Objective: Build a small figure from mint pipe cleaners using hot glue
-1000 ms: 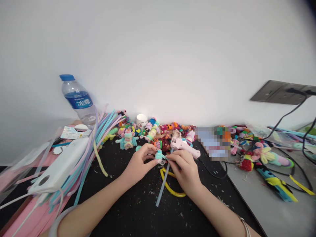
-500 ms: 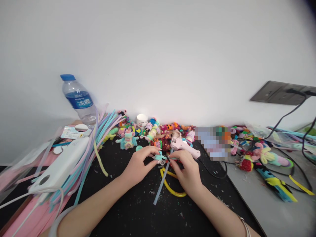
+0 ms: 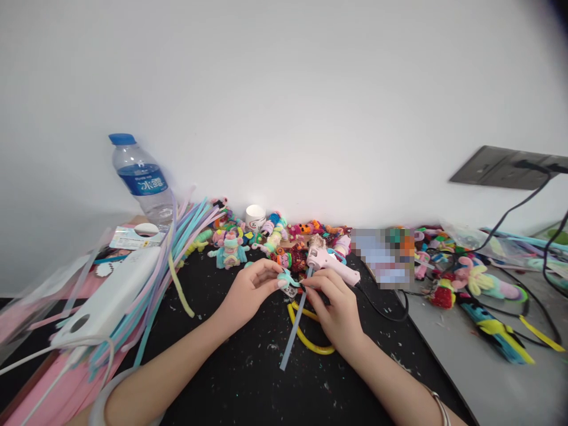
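Over the black worktop (image 3: 222, 384), the left hand (image 3: 249, 291) pinches a teal curl (image 3: 287, 280); the right hand (image 3: 335, 300) seems to pinch it too. Pulling too hard could unwind it.

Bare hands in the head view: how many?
2: the left hand, holding a small, fuzzy turquoise craft piece; the right hand, at its right end. None seem hidden.

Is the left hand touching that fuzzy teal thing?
Touching. The head view shows the left hand pinching the fuzzy teal piece between thumb and fingers.
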Tool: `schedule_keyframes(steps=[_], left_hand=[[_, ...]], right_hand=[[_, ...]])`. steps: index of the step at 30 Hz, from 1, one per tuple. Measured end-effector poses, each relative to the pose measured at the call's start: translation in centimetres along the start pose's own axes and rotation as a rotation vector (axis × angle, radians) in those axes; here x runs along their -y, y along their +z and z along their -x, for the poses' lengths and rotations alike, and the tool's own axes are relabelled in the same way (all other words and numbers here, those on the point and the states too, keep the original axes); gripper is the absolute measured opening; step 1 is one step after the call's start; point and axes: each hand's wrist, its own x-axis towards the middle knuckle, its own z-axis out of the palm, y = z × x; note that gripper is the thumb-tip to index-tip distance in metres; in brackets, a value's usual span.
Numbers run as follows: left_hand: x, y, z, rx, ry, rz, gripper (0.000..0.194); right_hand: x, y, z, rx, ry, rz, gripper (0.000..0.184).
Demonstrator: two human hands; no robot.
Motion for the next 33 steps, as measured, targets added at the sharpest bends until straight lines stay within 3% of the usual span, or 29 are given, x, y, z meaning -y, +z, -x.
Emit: schedule_keyframes(steps=[6, 20, 28, 33], left_hand=[[-0.1, 0.2, 0.1, -0.028, -0.062, 0.091, 0.018], [-0.1, 1.6, 0.9, 0.006, -0.187, 0.546, 0.012], [0.0, 1.2, 0.5, 0.02, -0.202, 0.672, 0.015], [-0.3, 1.1, 0.6, 0.146, -0.284, 0.69, 0.011]], right_hand=[[0.2, 0.2, 0.2, 0.02, -0.025, -0.012, 0.013], [0.3, 0.9, 0.8, 0.068, -0.189, 0.055, 0.014], [0.6, 0.4, 0.4, 0.026, -0.114, -0.069, 0.018], [0.5, -0.5, 0.1, -0.007, -0.022, -0.142, 0.01]])
